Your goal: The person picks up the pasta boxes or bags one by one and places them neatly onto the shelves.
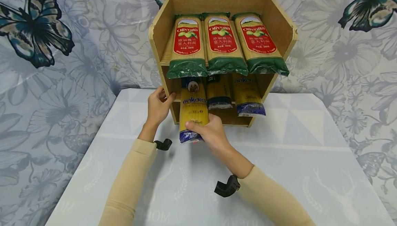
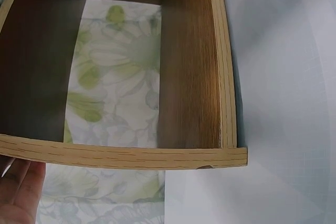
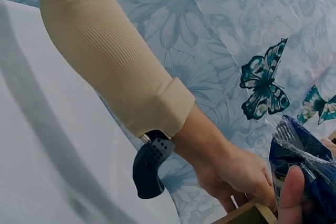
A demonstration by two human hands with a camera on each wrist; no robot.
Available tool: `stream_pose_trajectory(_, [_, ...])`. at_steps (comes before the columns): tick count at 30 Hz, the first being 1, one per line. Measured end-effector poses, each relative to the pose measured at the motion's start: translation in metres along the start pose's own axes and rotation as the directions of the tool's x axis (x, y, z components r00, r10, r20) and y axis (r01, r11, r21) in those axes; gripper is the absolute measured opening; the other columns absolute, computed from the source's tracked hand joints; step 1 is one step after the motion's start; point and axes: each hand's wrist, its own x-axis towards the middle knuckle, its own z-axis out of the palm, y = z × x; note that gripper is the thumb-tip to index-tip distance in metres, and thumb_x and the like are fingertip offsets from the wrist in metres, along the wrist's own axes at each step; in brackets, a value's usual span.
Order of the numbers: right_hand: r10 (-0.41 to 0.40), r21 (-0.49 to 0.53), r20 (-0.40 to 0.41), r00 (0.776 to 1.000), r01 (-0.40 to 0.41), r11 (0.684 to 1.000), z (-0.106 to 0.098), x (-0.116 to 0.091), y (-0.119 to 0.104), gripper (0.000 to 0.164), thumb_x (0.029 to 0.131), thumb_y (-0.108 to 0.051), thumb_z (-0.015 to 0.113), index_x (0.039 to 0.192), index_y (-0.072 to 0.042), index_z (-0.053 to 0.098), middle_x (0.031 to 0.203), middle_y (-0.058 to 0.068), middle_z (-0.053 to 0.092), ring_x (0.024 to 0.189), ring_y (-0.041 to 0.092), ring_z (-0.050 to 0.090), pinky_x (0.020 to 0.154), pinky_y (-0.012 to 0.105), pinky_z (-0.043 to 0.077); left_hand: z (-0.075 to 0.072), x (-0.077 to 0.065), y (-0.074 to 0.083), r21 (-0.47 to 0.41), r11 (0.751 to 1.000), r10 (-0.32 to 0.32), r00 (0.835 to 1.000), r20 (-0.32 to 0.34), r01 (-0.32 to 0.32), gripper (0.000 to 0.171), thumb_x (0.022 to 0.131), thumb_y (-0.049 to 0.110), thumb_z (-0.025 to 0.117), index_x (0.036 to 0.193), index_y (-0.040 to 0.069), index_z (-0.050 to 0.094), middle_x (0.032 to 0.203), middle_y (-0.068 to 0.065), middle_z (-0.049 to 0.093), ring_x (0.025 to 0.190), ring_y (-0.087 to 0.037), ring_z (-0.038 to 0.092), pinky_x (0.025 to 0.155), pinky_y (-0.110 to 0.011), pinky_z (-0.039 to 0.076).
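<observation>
My right hand (image 1: 214,133) grips the lower end of a yellow "ankara" spaghetti packet (image 1: 193,112), thumb across its front. The packet slants out of the middle level of a wooden shelf rack (image 1: 166,51), at the left of that level. In the right wrist view, the packet's crinkled blue end (image 3: 310,166) shows beside my thumb. My left hand (image 1: 159,106) holds the rack's left side panel by its front edge. From the left wrist, its fingers (image 2: 29,187) appear against the panel's outer face; the rest of that hand is cut off there.
Two more spaghetti packets (image 1: 219,91) (image 1: 249,93) lie on the middle level. Above, three green-ended Olivoila packets (image 1: 224,43) lie side by side. The rack stands at the back of a pale table (image 1: 279,170), against a flower-and-butterfly cloth (image 1: 62,98).
</observation>
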Motion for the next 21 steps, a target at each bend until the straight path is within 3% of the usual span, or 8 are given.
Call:
stream_pose_trajectory(4, [-0.001,-0.03,-0.015,1.0,0.0,1.0,0.0,0.009,-0.003,0.04,0.085,-0.021,0.085,0.116,-0.002,0.067,0.1,0.013,0.073,0.087,0.023,0.072,0.081,0.03,0.058,-0.002,-0.004,0.016,0.0,1.0,0.004,1.0,0.01,-0.004,0.037,0.097,0.002,0.065,0.132,-0.008,0.06,0.122,-0.029,0.067,0.113,-0.04,0.067,0.096,-0.048,0.054])
stream_pose_trajectory(12, [-0.023,-0.094,0.005,1.0,0.023,0.995,-0.003,0.008,-0.003,0.042,0.086,-0.019,0.085,0.12,-0.003,0.066,0.107,0.012,0.072,0.092,0.023,0.07,0.085,0.032,0.056,-0.002,-0.004,0.022,0.001,1.0,0.008,1.0,0.005,-0.008,0.036,0.097,0.0,0.065,0.132,-0.008,0.061,0.121,-0.029,0.067,0.112,-0.038,0.068,0.096,-0.049,0.054])
stream_pose_trajectory(18, [-0.054,-0.226,0.017,0.998,0.056,0.973,-0.008,-0.007,-0.004,0.06,0.082,-0.023,0.088,0.131,-0.006,0.058,0.109,0.008,0.071,0.088,0.025,0.068,0.078,0.037,0.059,-0.002,-0.005,0.022,0.008,1.0,0.0,1.0,0.004,0.0,0.037,0.097,0.0,0.065,0.133,-0.008,0.059,0.124,-0.029,0.066,0.114,-0.038,0.067,0.097,-0.048,0.054])
stream_pose_trajectory(21, [-0.056,-0.244,0.005,0.998,0.056,0.968,-0.011,-0.016,-0.003,0.074,0.08,-0.019,0.09,0.141,-0.005,0.05,0.116,0.009,0.07,0.094,0.025,0.07,0.083,0.039,0.06,-0.003,-0.005,0.021,0.011,1.0,0.002,1.0,0.006,-0.002,0.038,0.097,0.0,0.065,0.134,-0.008,0.059,0.124,-0.029,0.066,0.114,-0.038,0.067,0.097,-0.048,0.054])
